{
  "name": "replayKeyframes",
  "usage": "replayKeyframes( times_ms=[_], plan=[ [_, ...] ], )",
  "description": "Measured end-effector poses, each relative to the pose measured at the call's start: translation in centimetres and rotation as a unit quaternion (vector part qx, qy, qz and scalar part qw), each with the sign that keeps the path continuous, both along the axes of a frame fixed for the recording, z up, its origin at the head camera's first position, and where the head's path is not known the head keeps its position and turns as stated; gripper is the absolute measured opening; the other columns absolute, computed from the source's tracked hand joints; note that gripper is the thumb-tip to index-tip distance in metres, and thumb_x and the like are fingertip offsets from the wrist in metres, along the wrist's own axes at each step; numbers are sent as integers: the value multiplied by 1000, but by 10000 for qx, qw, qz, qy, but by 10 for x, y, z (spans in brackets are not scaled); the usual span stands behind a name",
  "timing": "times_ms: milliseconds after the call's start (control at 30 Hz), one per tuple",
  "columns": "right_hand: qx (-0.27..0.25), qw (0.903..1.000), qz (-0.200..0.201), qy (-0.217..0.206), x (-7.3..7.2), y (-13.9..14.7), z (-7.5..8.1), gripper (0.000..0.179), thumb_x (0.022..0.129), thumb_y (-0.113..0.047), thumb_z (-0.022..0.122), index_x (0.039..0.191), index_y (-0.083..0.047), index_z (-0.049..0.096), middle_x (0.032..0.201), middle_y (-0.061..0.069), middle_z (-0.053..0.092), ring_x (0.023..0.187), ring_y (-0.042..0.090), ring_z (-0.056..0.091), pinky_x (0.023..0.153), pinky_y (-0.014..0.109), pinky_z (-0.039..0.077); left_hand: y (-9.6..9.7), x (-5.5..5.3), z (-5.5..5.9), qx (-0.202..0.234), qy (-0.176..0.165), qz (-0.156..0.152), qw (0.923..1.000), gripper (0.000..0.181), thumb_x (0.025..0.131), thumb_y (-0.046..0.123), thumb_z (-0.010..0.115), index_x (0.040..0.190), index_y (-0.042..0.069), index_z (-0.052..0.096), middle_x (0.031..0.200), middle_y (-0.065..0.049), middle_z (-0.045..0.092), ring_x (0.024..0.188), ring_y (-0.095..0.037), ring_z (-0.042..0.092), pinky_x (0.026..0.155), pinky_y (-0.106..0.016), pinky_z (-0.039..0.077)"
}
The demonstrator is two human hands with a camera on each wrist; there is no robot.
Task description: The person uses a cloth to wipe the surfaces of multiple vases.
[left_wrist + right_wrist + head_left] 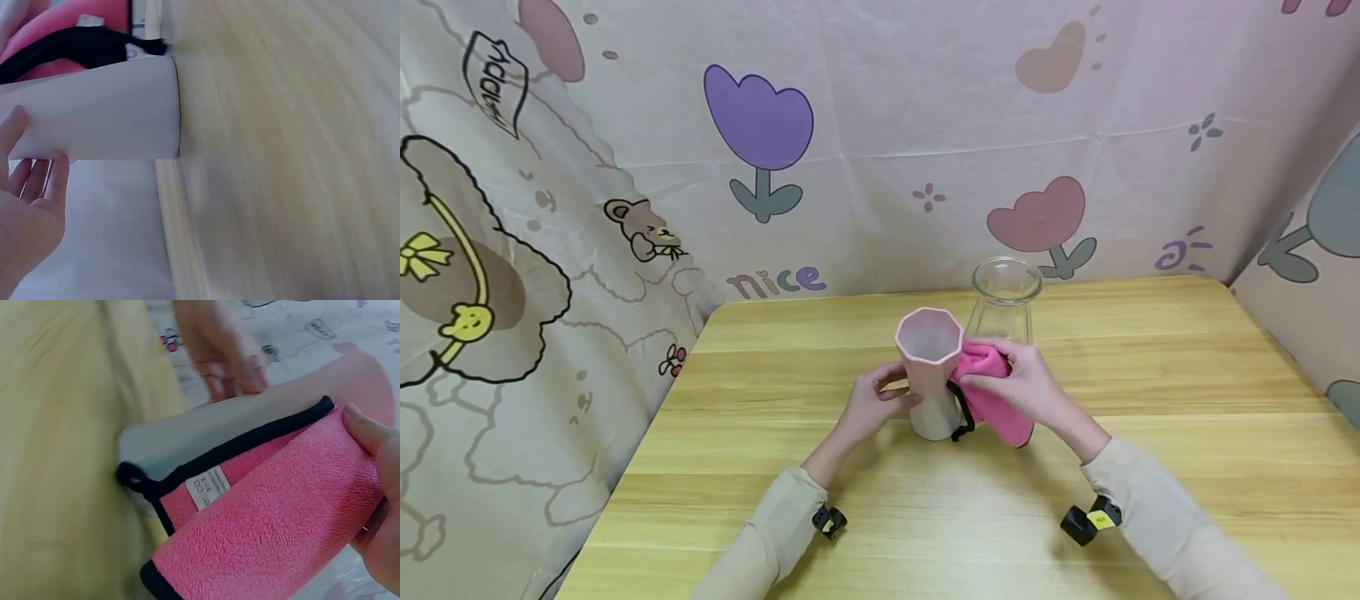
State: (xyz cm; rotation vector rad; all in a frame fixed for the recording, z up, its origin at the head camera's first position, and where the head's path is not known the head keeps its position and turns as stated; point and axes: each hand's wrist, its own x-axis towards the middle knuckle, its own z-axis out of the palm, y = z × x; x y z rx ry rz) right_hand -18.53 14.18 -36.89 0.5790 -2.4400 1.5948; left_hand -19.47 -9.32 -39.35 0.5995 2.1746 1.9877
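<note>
A tall faceted vase (932,387), pink at the rim and fading to white below, stands upright on the table. My left hand (872,404) holds its left side, thumb in front; the left wrist view shows the thumb and fingertips against the vase wall (119,115). My right hand (1026,383) grips a folded pink towel (1000,408) with black edging, close against the vase's right side. In the right wrist view, the towel's white label (208,487) and black hanging loop (131,476) show. The fingers behind the towel are partly hidden.
A clear glass vase (1006,283) with a wide rim stands just behind the towel and right hand, partly covered by them. The wooden table (760,375) meets a patterned cloth backdrop (880,208) at the back and the left.
</note>
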Motion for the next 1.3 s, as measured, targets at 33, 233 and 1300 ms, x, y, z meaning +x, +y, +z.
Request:
replayKeyframes(
  times_ms=[33, 233, 1300],
  plan=[
    [106, 9999, 38, 9, -1, -1, -4, 44, 73, -18, 76, 112, -6, 62, 105, 10, 65, 91, 13, 60, 76, 22, 51, 0, 0, 0, 16, -2, -8, 10000, 47, 74, -12, 64, 118, -13, 50, 119, -30, 52, 112, -38, 49, 92, -39, 46],
    [531, 9982, 293, 38, -5, -3, -17, 39, 73, -24, 76, 108, -11, 63, 101, 2, 65, 91, 13, 59, 79, 26, 50, -1, 0, -1, 66, 17, -37, 10000, 46, 74, -12, 64, 118, -13, 50, 119, -30, 51, 112, -38, 49, 90, -35, 47],
    [1218, 9914, 319, -363, -6, -3, -27, 36, 73, -30, 75, 103, -11, 66, 89, -2, 66, 74, 10, 58, 64, 25, 50, 0, 1, 2, -141, -16, 34, 9999, 45, 75, -10, 65, 118, -11, 52, 119, -27, 53, 112, -36, 50, 89, -34, 48]
  ],
)
